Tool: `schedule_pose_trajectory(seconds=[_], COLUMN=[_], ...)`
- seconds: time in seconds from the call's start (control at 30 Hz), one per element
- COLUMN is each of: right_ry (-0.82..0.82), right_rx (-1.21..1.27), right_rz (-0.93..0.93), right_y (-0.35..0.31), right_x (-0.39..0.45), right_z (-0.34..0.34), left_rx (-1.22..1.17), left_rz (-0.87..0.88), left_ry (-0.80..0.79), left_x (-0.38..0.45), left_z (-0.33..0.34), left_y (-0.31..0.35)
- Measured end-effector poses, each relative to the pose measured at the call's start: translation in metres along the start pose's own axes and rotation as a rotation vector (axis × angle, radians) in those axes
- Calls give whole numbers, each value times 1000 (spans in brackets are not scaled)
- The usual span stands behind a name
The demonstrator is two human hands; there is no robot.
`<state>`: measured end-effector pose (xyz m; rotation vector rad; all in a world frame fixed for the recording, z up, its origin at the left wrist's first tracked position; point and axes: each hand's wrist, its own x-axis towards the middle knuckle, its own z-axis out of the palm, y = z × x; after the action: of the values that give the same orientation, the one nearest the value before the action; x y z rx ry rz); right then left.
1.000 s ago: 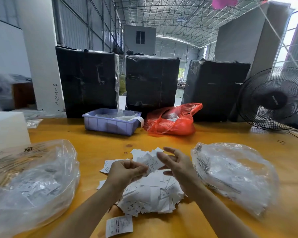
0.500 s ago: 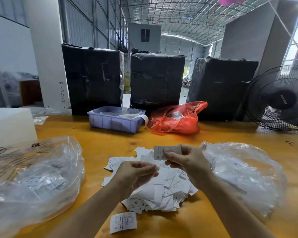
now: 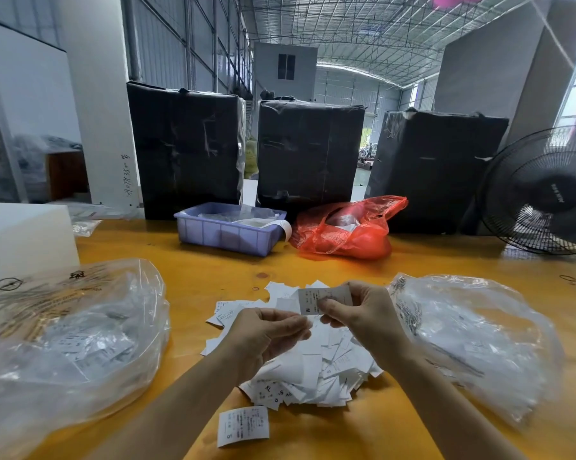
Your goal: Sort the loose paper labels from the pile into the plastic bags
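A pile of white paper labels [image 3: 313, 370] lies on the yellow wooden table [image 3: 213, 277] in front of me. My right hand [image 3: 363, 320] pinches one label marked M [image 3: 313, 298] and holds it up above the pile. My left hand [image 3: 266, 336] hovers over the pile with fingers curled, its fingertips just below that label; no label shows inside it. A clear plastic bag holding labels [image 3: 64, 343] lies at the left, and a second clear bag with labels [image 3: 479, 343] at the right. A single label marked S [image 3: 243, 424] lies apart, near the front edge.
At the back of the table stand a blue plastic bin [image 3: 227, 234] and a red plastic bag [image 3: 346, 230]. Three black wrapped bales [image 3: 306, 151] rise behind them. A black fan [image 3: 545, 194] is at the far right, a white box [image 3: 21, 237] at the far left.
My right hand took a label from the pile and lifted it, turning its printed face toward me. My left hand stayed curled over the pile.
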<state>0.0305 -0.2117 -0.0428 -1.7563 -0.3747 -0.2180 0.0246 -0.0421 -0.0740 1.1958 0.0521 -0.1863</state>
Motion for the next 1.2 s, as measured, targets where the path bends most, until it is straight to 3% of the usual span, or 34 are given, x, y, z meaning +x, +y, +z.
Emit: schedule_pose_trajectory(seconds=[0.3, 0.53, 0.93, 1.2], right_ry=[-86, 45, -11, 39], right_rx=[-57, 17, -139, -16], right_rz=[27, 10, -47, -25], right_y=[1, -3, -1, -4], right_x=[0, 0, -1, 1], right_z=[-1, -3, -2, -4], left_rx=[-78, -9, -55, -85], left_rz=[-9, -18, -32, -33], left_ry=[17, -10, -7, -12], left_x=[0, -1, -2, 0], left_z=[0, -2, -2, -3], left_y=[3, 3, 4, 3])
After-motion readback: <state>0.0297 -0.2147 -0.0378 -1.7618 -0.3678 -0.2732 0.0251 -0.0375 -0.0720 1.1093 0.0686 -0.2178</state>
